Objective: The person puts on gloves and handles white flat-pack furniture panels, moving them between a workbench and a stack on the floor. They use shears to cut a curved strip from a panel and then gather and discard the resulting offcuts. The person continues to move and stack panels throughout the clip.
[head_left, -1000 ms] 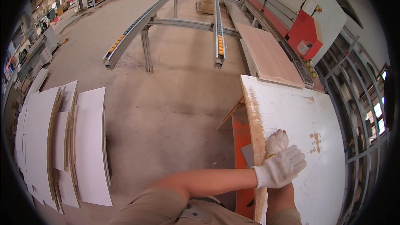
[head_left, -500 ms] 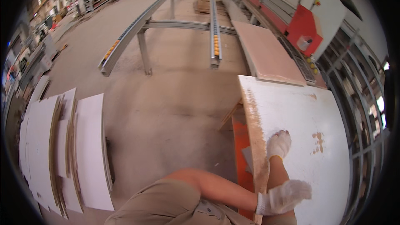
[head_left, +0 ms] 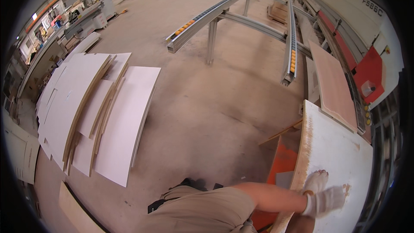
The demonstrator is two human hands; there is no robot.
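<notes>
Both my hands wear white knit gloves and are over a white-topped work table (head_left: 334, 142) with a worn brown edge, at the lower right. My right hand (head_left: 315, 181) rests on the white top, its fingers stretched out and nothing visible in them. Crossing over from the left, my left hand (head_left: 325, 201) is at my right wrist and partly covers it. Motion smears its fingers, so I cannot make out how they are held. Worn brown patches show on the white top beside the hands.
At left lean or lie several white panels (head_left: 82, 99) in a stack. Ahead, two roller rails (head_left: 207, 17) on metal legs run away from me. A pinkish board (head_left: 334, 86) lies past the table, alongside a machine with a red guard (head_left: 371, 75). Below the table is an orange panel (head_left: 282, 159).
The view has swung left, so the table sits farther right and more of the panel stack shows. My left hand has slid along my right forearm to the wrist.
</notes>
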